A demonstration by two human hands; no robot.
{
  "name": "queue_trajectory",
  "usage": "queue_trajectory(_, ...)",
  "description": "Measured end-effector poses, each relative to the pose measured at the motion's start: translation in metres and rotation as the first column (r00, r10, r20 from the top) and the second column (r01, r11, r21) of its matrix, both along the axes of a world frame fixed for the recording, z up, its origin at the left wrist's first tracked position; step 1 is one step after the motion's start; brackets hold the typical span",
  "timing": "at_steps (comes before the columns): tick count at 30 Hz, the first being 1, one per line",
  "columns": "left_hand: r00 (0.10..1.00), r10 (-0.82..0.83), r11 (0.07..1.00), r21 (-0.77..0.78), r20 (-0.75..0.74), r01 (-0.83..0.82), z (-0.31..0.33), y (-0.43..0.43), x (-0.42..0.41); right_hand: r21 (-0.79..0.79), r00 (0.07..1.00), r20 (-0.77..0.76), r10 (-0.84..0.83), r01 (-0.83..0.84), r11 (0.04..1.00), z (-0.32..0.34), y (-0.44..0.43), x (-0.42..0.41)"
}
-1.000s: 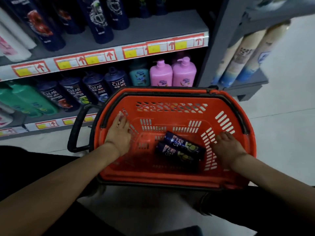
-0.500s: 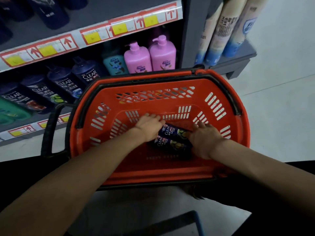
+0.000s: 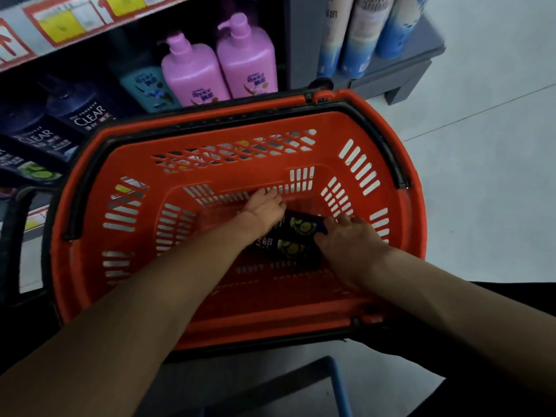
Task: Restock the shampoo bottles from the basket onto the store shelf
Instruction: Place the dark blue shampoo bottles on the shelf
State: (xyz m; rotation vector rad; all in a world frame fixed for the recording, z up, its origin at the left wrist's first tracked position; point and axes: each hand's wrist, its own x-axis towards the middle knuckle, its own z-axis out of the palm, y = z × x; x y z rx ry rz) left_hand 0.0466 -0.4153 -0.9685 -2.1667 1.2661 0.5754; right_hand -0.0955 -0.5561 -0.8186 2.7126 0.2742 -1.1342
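Orange slotted basket (image 3: pixel 416 236); left hand (image 3: pixel 263 210), right hand (image 3: pixel 350 240) on dark bottles (image 3: pixel 301 226).

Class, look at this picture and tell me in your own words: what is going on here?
A person reaches both hands into an orange basket in front of a store shelf. Two dark shampoo bottles lie side by side on its bottom. The left hand covers their left ends, and the right hand touches their right ends. Neither bottle is lifted yet; whether either grip has closed is unclear.
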Motion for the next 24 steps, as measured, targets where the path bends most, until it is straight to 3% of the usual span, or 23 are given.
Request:
queue_trajectory(3,1.0,-0.018,0.999,0.032,0.007,0.018,-0.002,-0.001,-0.002,-0.003,1.0,0.001,0.0,0.0,1.0,0.0,-0.001,0.002)
queue_trajectory(6,1.0,-0.001,1.0,-0.031,0.013,0.001,0.011,0.001,-0.007,-0.019,1.0,-0.002,0.012,-0.012,1.0,0.005,0.0,0.004)
queue_trajectory(11,0.95,0.255,0.948,-0.148,-0.18,-0.282,0.069,0.006,-0.016,-0.02,1.0,0.01,0.006,-0.006,1.0,0.02,0.009,0.01)
queue_trajectory(18,0.813,0.514,0.746,-0.326,-0.274,-0.581,0.164,0.027,-0.021,0.001,0.996,0.09,-0.02,0.02,1.0,0.052,0.037,0.021)
queue_trajectory(24,0.658,0.593,0.365,-0.574,-0.464,-0.733,0.243,0.09,-0.011,0.08,0.943,0.301,-0.14,0.122,0.989,0.102,0.048,0.029)
